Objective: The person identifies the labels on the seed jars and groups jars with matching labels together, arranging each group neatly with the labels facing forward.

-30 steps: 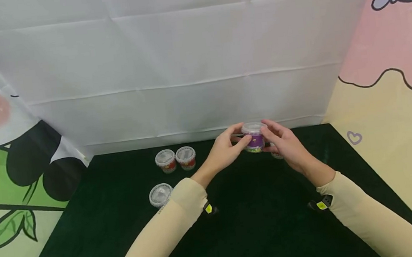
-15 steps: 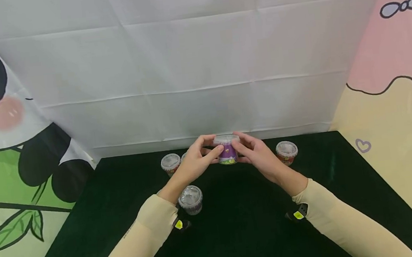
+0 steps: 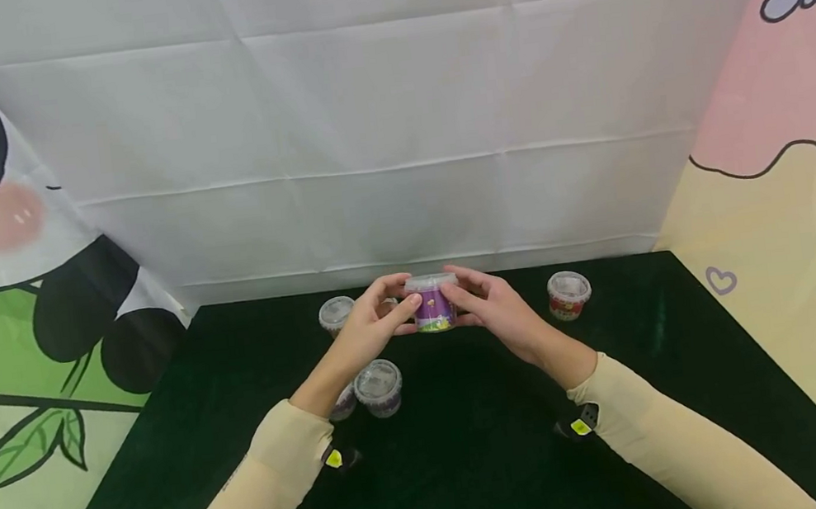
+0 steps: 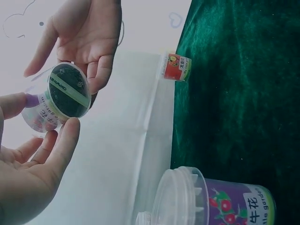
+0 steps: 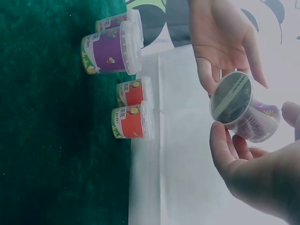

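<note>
A small clear plastic cup (image 3: 433, 306) with a purple label and a lid is held upright above the back of the table. My left hand (image 3: 373, 318) grips its left side, thumb in front and fingers behind and below. From the other side my right hand (image 3: 499, 311) grips it the same way. The cup's dark bottom (image 4: 70, 90) with a pale green stripe faces the left wrist view. That bottom (image 5: 231, 97) also shows in the right wrist view.
Two purple-label cups (image 3: 379, 388) stand front left, one partly behind my left arm. Behind them are two red-label cups (image 5: 129, 122), partly hidden by my left hand in the head view. Another red-label cup (image 3: 569, 296) stands right. A white cloth (image 3: 396, 140) hangs behind the green table (image 3: 475, 463).
Both hands have carried the purple-label cup leftward to the middle of the table. The red-label cup at right is uncovered, while my left hand and arm now partly cover the left cups.
</note>
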Available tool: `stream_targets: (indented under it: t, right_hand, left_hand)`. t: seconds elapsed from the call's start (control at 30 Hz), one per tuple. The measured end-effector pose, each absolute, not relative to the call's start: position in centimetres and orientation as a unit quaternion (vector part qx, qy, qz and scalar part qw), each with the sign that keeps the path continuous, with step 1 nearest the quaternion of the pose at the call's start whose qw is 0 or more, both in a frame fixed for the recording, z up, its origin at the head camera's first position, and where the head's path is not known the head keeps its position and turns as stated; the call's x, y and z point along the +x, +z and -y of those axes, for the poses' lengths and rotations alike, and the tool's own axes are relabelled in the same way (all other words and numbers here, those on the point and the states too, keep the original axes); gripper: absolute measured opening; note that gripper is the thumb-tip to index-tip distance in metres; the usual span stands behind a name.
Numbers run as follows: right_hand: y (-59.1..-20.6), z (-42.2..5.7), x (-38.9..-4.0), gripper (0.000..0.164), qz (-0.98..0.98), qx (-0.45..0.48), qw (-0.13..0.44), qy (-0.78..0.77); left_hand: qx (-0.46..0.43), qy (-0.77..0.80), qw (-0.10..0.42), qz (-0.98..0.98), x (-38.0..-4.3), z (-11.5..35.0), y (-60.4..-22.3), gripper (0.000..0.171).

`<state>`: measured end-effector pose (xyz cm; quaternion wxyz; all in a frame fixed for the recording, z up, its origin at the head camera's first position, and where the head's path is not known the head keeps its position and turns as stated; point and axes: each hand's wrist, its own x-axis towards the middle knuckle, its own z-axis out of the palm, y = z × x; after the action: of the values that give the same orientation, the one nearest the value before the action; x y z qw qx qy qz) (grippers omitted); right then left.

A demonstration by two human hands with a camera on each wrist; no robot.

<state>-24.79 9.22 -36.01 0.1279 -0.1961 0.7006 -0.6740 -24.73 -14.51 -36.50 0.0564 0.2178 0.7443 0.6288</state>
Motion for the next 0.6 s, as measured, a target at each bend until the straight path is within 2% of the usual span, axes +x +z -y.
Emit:
stream_targets:
  t: [0.37,0.6]
  right_hand:
    - [-36.2,-9.1,-24.7,0.059,-0.678,-0.192,0.153,-0.693]
    - [-36.2,-8.9,-25.0,0.06,-0.678,-0.188,0.162,-0.692]
  left_hand:
    - [0.201,0.635,0.078,-0.742,-25.3,14.1,-36.9,0.06]
    - [0.207,0.639,0.082,-0.736,-25.6,14.2,-37.2,0.057]
